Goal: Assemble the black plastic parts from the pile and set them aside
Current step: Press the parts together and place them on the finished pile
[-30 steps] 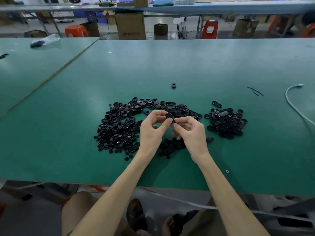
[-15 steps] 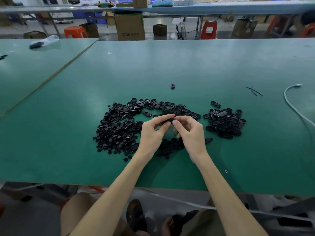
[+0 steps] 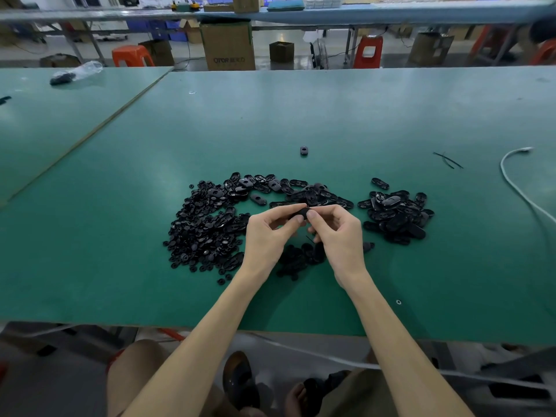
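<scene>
A big pile of small black plastic parts [image 3: 207, 227] covers the green table in front of me, with oval pieces along its far edge. My left hand [image 3: 266, 236] and my right hand [image 3: 338, 234] meet above the table and together pinch one black part [image 3: 301, 214] between thumbs and fingertips. A smaller heap of black oval pieces [image 3: 397, 216] lies to the right of my right hand. More black pieces [image 3: 301, 255] lie under and between my hands, partly hidden.
One single black part [image 3: 304, 151] lies alone farther back on the green table [image 3: 301, 115]. A white cable [image 3: 514, 182] curves along the right side, with thin black strips [image 3: 446, 159] near it. A plastic bag [image 3: 76, 73] lies on the left table. Boxes and stools stand beyond.
My two hands stayed together on the black part, and shifted slightly; the fingertips have closed tighter on it. The piles have not moved.
</scene>
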